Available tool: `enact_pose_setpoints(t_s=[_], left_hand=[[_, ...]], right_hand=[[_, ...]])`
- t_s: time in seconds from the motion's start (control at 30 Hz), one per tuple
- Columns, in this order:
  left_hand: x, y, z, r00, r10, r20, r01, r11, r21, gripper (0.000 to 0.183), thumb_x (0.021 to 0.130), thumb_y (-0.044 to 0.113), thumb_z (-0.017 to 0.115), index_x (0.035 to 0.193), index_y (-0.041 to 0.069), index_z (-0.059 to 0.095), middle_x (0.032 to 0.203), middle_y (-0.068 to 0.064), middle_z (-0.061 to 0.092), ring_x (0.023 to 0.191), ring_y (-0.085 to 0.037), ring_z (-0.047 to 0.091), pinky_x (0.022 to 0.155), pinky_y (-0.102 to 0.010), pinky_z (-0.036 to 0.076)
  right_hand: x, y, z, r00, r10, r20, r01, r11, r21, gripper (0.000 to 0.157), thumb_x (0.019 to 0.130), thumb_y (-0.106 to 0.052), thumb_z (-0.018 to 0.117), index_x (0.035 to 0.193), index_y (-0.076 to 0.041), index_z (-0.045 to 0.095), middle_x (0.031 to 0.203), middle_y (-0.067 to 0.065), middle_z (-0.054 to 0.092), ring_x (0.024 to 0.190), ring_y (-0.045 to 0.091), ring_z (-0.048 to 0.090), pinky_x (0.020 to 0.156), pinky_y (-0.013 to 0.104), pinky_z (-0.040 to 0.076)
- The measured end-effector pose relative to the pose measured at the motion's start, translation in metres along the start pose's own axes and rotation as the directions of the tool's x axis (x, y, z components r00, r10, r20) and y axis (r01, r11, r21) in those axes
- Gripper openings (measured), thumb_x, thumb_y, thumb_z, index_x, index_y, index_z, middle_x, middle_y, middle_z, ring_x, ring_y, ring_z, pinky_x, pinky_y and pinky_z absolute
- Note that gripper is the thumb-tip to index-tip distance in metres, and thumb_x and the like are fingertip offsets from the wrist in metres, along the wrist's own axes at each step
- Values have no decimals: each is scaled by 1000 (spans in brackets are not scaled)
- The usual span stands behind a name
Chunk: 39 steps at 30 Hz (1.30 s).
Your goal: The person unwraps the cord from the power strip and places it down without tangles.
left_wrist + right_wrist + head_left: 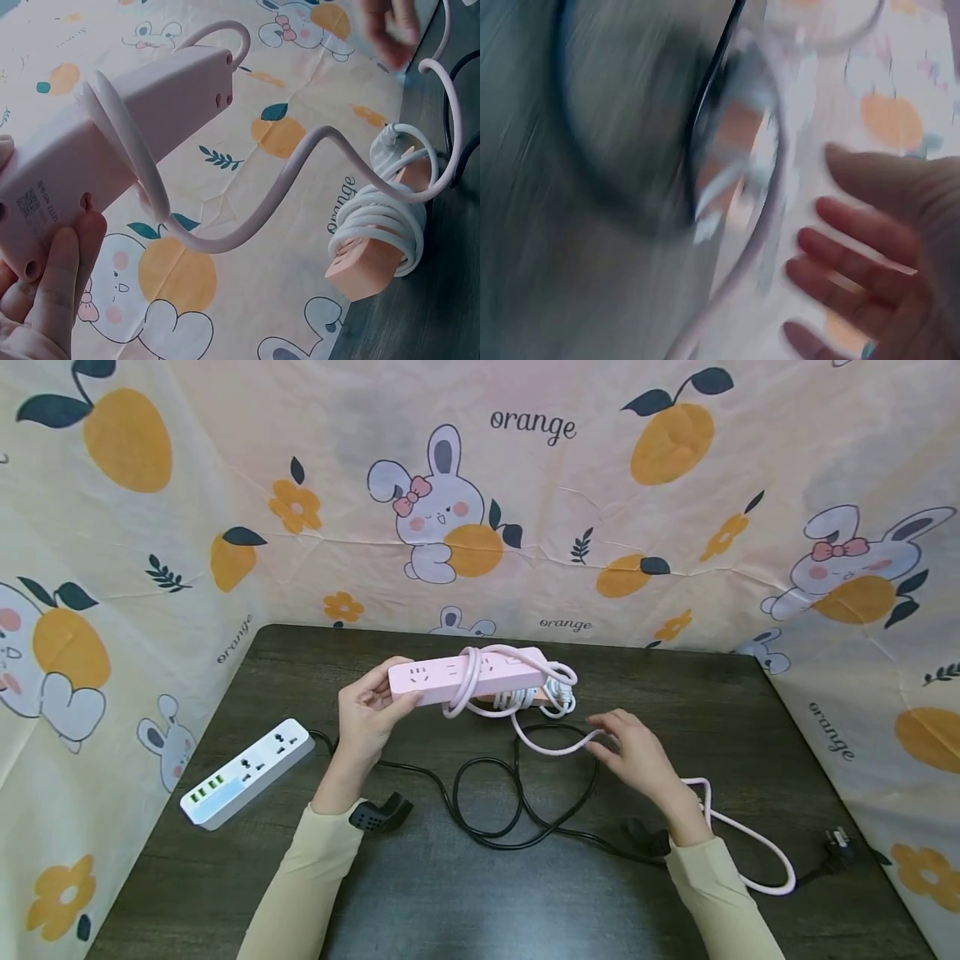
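Dark table [465, 893] lies nearest, and at its left edge a white power strip [246, 771] is seen. Next, the pink power strip [467, 675] is held above the table by the left hand [366, 714], fingers curled around its end. Its pink cord [555, 745] is looped once around it. At right, the right hand [637, 753] rests on that cord, fingers relaxed and slightly spread

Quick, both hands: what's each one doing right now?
Left hand: grips the pink power strip.
Right hand: open, fingers at the pink cord.
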<state>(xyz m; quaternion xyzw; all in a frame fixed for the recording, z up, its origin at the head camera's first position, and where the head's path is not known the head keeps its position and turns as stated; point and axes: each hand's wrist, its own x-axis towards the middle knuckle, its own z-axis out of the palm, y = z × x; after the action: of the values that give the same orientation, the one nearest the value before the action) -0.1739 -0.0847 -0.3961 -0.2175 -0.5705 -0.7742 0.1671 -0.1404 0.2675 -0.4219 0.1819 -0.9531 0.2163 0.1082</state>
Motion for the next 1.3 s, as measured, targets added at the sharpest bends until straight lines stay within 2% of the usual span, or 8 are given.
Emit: enact_pose_setpoints(t_s=[0.13, 0.23, 0.5, 0.67, 0.83, 1.0, 1.17, 1.3], left_hand=[[0, 0, -1, 1000, 3, 1, -3, 1000, -13, 34, 73, -22, 61, 106, -25, 52, 95, -2, 68, 83, -11, 62, 69, -20, 53], [0, 0, 0, 1000, 5, 7, -5, 999, -32, 34, 73, -21, 61, 106, -26, 51, 95, -3, 68, 84, -11, 62, 69, -20, 53], [-2, 0, -1, 999, 1, 43, 2, 998, -69, 34, 73, -23, 59, 106, -25, 51, 96, -4, 68, 85, -12, 62, 69, -20, 53], [0, 1, -5, 996, 13, 88, -6, 997, -77, 34, 72, -23, 59, 105, -25, 51, 96, -5, 68, 84, -12, 61, 68, -20, 53], [0, 2, -7, 990, 13, 143, -3, 997, -73, 36, 71, -22, 59, 104, -27, 49, 95, -4, 68, 83, -11, 61, 66, -19, 53], [0, 1, -11, 986, 16, 165, -7, 998, -56, 37, 72, -19, 64, 105, -26, 50, 97, -4, 67, 84, -12, 61, 67, -20, 54], [0, -1, -14, 991, 38, 125, -34, 999, -40, 37, 71, -21, 63, 105, -26, 50, 97, -4, 67, 84, -12, 62, 66, -20, 54], [-1, -4, -12, 997, 48, 60, -46, 998, -35, 36, 73, -20, 63, 107, -25, 51, 98, -5, 67, 85, -12, 62, 69, -21, 54]], right_hand=[[23, -34, 17, 981, -188, -53, 194, 972, 130, 45, 83, -12, 71, 124, 0, 57, 123, 16, 57, 114, 31, 52, 83, 46, 49], [40, -52, 32, 956, -289, -48, 293, 938, 186, 41, 89, -14, 64, 126, 0, 55, 127, 14, 56, 120, 29, 48, 94, 46, 43], [64, -56, 48, 926, -354, -132, 378, 869, 320, 6, 86, -1, 64, 90, 0, 68, 90, 10, 65, 84, 21, 59, 75, 37, 47], [67, -50, 34, 942, -210, -263, 314, 829, 462, 18, 81, 15, 58, 96, 7, 63, 92, 17, 63, 86, 15, 55, 78, 23, 44], [71, -53, 2, 897, -142, -418, 348, 809, 473, 12, 78, 19, 52, 83, 11, 61, 83, 22, 56, 81, 12, 49, 72, 16, 39], [67, -48, -23, 862, -145, -486, 406, 772, 489, 5, 85, 11, 58, 82, 14, 61, 79, 15, 54, 82, 7, 48, 67, 15, 38], [50, -56, -49, 844, -236, -481, 497, 681, 538, 21, 90, -4, 60, 76, 12, 60, 79, 4, 55, 77, 9, 49, 63, 17, 40], [33, -60, -52, 841, -410, -354, 541, 631, 556, 8, 85, 3, 61, 77, 2, 63, 76, 5, 54, 73, 11, 49, 63, 21, 40]])
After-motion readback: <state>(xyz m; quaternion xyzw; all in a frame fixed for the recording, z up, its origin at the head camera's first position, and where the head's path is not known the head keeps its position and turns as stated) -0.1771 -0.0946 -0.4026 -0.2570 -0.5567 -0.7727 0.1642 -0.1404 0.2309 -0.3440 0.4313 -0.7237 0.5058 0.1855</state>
